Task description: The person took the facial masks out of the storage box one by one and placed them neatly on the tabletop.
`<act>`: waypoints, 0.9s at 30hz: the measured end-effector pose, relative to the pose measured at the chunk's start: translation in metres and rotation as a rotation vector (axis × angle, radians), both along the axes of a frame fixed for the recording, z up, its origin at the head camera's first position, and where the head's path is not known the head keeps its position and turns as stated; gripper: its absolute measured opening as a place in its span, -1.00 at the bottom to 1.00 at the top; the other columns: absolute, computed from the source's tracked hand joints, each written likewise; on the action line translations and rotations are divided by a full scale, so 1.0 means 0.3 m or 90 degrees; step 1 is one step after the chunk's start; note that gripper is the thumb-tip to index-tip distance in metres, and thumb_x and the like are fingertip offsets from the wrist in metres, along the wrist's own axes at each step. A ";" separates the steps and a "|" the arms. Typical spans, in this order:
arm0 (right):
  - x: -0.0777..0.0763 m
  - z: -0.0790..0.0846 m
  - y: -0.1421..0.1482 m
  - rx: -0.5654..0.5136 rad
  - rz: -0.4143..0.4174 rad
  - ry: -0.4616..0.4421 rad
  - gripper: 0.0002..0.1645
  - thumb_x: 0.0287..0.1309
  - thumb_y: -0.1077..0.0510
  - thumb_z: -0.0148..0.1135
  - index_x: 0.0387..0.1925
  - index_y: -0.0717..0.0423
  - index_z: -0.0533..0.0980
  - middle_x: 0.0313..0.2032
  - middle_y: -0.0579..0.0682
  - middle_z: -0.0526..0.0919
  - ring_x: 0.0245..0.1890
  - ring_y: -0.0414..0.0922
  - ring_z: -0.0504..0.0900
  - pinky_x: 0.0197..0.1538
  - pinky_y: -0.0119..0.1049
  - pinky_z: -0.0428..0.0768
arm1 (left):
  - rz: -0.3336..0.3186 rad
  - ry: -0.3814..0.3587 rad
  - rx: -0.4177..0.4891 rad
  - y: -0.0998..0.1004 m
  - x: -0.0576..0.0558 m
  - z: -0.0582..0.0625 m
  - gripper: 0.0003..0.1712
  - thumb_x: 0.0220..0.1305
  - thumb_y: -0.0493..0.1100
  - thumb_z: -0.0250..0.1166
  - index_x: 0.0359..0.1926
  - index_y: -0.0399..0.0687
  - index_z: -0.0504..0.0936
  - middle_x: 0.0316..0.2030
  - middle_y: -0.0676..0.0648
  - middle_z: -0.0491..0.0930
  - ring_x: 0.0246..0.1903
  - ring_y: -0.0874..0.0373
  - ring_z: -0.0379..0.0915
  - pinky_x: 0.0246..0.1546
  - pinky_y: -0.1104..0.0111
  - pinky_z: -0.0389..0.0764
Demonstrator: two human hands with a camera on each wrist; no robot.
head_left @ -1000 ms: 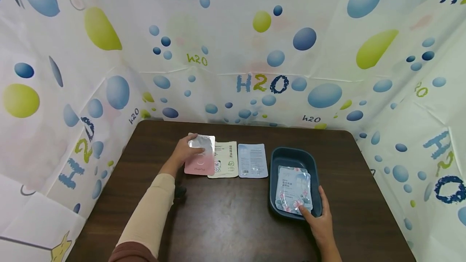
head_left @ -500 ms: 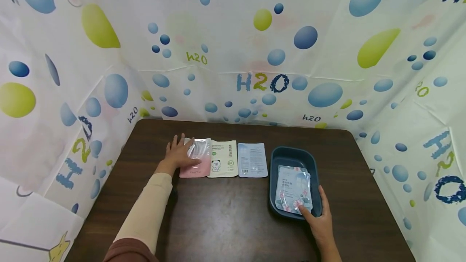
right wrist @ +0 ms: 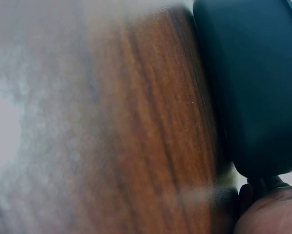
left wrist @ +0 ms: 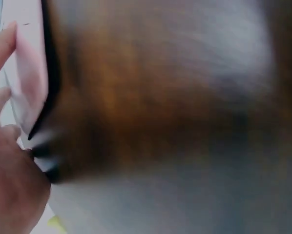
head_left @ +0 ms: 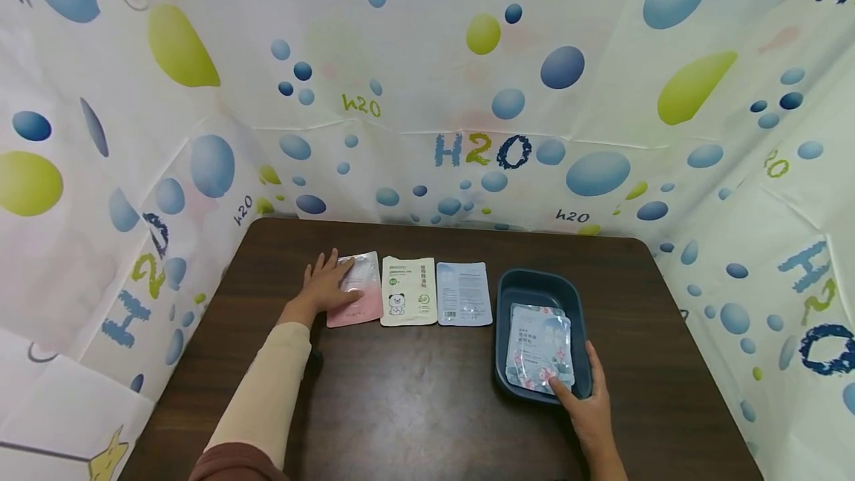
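In the head view my left hand rests with spread fingers on a flat pink and silver sachet at the left end of a row. The left wrist view has this sachet at its left edge, beside the hand. My right hand grips the near right corner of a dark blue plastic tray, thumb inside, fingers along the outer wall. Inside lies a pale blue sachet with flowers, the thumb over its lower corner. The tray's outer wall fills the right wrist view's right side.
A cream sachet with a bear print and a light blue printed sachet lie between the pink one and the tray. All stand on a dark brown wooden table. A white patterned curtain encloses its back and sides.
My left hand has slid the pink sachet left and its fingers have spread out from their earlier hold. The sachet stands apart from the cream one it overlapped. The right hand and tray stay put.
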State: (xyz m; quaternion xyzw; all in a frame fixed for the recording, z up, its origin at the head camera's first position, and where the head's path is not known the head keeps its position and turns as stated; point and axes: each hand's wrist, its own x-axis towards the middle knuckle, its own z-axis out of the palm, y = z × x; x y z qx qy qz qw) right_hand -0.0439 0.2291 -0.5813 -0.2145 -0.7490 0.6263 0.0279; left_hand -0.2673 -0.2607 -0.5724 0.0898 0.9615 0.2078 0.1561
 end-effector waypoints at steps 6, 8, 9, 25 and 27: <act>0.003 0.000 0.003 -0.001 0.004 -0.005 0.25 0.20 0.07 0.47 0.63 -0.42 -0.17 0.66 0.03 -0.20 0.58 0.15 -0.09 0.56 0.33 -0.12 | -0.012 0.095 -0.044 0.011 0.022 0.001 -0.09 0.23 0.25 0.37 0.51 0.01 0.35 0.53 -0.39 0.15 0.51 -0.43 -0.01 0.47 -0.33 0.05; 0.004 0.000 0.003 -0.003 0.004 -0.005 0.25 0.21 0.07 0.46 0.63 -0.43 -0.17 0.66 0.02 -0.20 0.58 0.15 -0.09 0.56 0.33 -0.11 | -0.013 0.097 -0.051 0.017 0.029 0.007 -0.12 0.24 0.22 0.38 0.49 0.01 0.38 0.50 -0.38 0.22 0.49 -0.41 0.07 0.44 -0.31 0.14; 0.005 -0.001 0.002 -0.004 0.004 -0.005 0.25 0.21 0.07 0.46 0.63 -0.44 -0.17 0.66 0.02 -0.20 0.58 0.14 -0.09 0.56 0.33 -0.10 | -0.013 0.094 -0.052 0.021 0.033 0.012 -0.13 0.26 0.20 0.38 0.49 0.01 0.37 0.49 -0.38 0.23 0.48 -0.41 0.08 0.44 -0.30 0.16; 0.001 -0.007 0.010 0.000 0.007 0.000 0.24 0.22 0.11 0.45 0.64 -0.38 -0.18 0.66 0.02 -0.22 0.58 0.15 -0.11 0.57 0.34 -0.13 | 0.042 0.092 0.088 0.095 0.041 0.043 -0.16 0.48 0.11 0.13 0.60 -0.14 0.09 0.62 -0.30 -0.08 0.61 -0.32 -0.27 0.53 -0.27 -0.11; 0.001 -0.009 0.009 -0.002 0.007 0.002 0.24 0.22 0.11 0.45 0.64 -0.35 -0.18 0.66 0.03 -0.23 0.59 0.16 -0.12 0.57 0.34 -0.14 | 0.063 0.098 0.144 0.127 0.036 0.074 -0.16 0.50 0.11 0.11 0.61 -0.12 0.05 0.63 -0.26 -0.11 0.62 -0.27 -0.28 0.54 -0.24 -0.10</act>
